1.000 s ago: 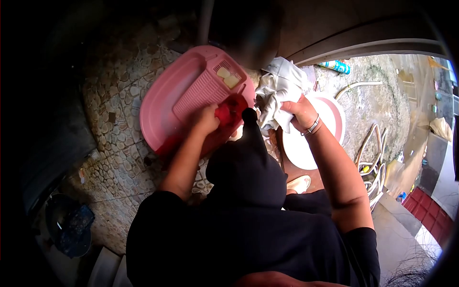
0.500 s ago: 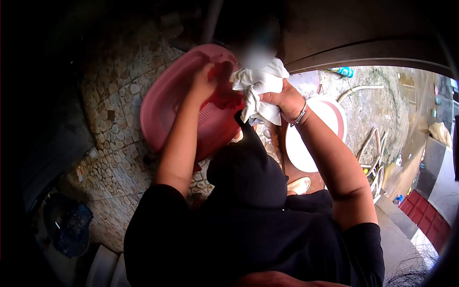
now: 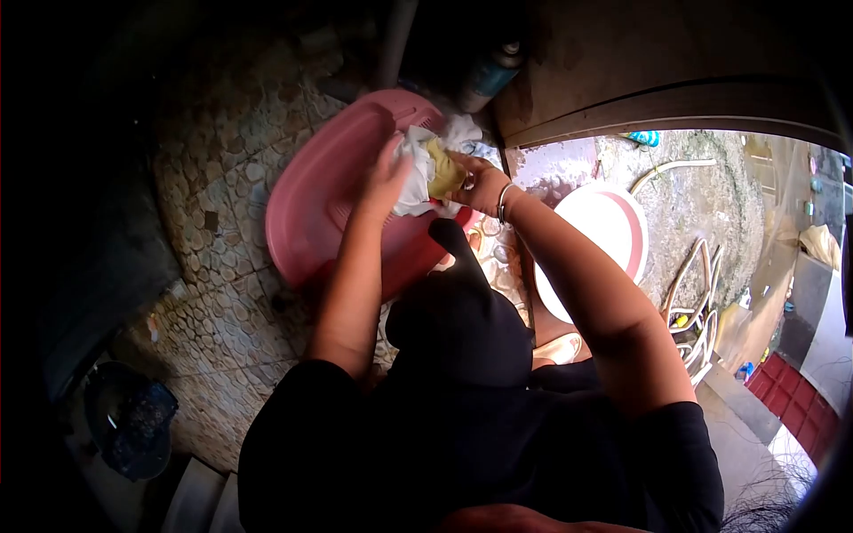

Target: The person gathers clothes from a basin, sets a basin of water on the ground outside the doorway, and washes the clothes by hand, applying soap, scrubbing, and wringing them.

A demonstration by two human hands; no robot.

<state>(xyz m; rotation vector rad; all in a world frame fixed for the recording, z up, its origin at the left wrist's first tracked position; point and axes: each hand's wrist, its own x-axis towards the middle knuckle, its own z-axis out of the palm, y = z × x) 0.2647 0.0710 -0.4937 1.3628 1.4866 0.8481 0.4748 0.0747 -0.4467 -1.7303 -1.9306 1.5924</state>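
Observation:
A pink plastic tub point(image 3: 298, 191) stands on the stone-patterned floor, and both hands are over its right side. My left hand point(image 3: 384, 182), slightly blurred, grips the left side of a bunched white cloth point(image 3: 414, 182). My right hand point(image 3: 482, 186), with a bracelet at the wrist, is closed on a crumpled yellowish cloth point(image 3: 444, 171) pressed against the white one. More white fabric point(image 3: 460, 131) sticks out above the right hand. Some of the fingers are hidden by the fabric.
A white round basin point(image 3: 593, 244) with a pink inner edge stands at the right. Beyond it a pale hose point(image 3: 702, 302) lies coiled on the wet ground. A spray can point(image 3: 490, 78) stands behind the tub, and a dark bundle point(image 3: 133, 422) is at lower left.
My right hand has moved left over the tub with the white cloth, and the yellowish cloth now shows. My left hand has left the red cloth in the tub and meets the white one.

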